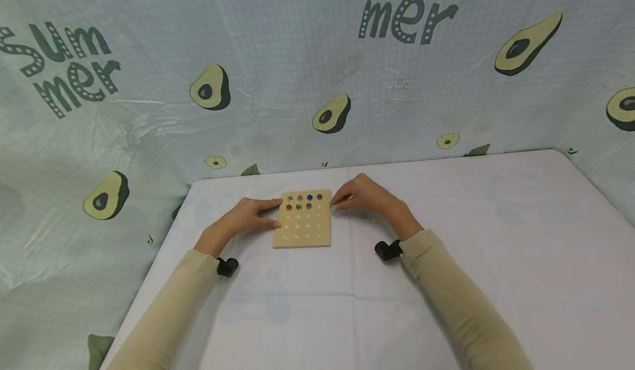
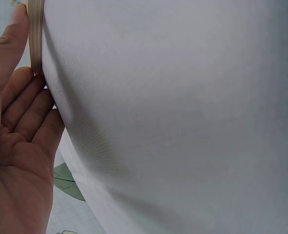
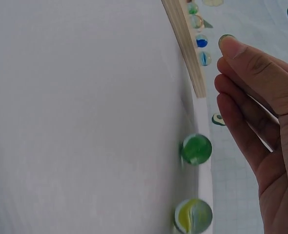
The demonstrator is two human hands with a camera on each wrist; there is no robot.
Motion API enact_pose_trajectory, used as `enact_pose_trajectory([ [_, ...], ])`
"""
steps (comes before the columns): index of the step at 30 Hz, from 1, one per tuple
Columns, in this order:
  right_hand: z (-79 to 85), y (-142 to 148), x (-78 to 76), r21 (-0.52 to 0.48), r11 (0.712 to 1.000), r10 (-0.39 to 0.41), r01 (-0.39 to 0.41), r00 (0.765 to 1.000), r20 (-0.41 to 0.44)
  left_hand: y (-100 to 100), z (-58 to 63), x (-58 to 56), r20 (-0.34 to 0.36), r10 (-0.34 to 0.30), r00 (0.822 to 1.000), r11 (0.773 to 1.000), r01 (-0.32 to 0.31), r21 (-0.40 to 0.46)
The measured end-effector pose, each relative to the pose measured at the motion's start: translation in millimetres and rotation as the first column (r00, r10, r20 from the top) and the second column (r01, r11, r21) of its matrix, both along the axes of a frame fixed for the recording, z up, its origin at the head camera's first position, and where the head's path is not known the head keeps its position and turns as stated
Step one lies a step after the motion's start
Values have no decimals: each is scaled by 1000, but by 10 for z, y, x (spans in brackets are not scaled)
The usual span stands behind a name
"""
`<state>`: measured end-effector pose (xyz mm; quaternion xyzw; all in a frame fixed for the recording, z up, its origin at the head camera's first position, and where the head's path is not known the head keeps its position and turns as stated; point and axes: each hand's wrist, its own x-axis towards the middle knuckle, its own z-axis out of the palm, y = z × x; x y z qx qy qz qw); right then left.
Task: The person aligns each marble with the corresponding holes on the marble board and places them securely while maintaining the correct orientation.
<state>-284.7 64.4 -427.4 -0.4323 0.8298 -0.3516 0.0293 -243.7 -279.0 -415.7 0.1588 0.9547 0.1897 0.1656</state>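
A square wooden board (image 1: 301, 240) with rows of shallow hollows lies on the table. Several glass marbles fill its far row, among them a blue one (image 1: 310, 197), and three more sit in the row below. My left hand (image 1: 245, 214) steadies the board's left side, thumb and fingers spread and touching its edge. At the right edge, my right hand (image 1: 364, 194) pinches a marble (image 3: 227, 37) between thumb and fingertips, mostly hidden by the thumb in the right wrist view. Near that hand, a green marble (image 3: 196, 149) and a yellow-streaked marble (image 3: 194, 216) lie on the table.
A white cloth (image 1: 317, 315) covers the table. Behind it hangs a pale curtain (image 1: 278, 44) printed with avocados and lettering. Small black cameras (image 1: 227, 267) are strapped to both wrists over beige sleeves (image 1: 456, 293).
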Motion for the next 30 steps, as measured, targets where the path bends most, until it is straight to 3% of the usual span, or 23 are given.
enact_pose_trajectory([
  [11,-51,-173,13,-5,996,-90,90,995,-38,-7,2,-10,0,-7,1000,1000,7,-19],
  [22,-59,-287,12,50,978,-206,202,975,88,-17,-6,-11,1,-1,1000,1000,1,-3],
  [30,5,-374,-25,120,966,-236,228,970,57,-13,-2,-4,8,2,1000,1000,-2,1],
])
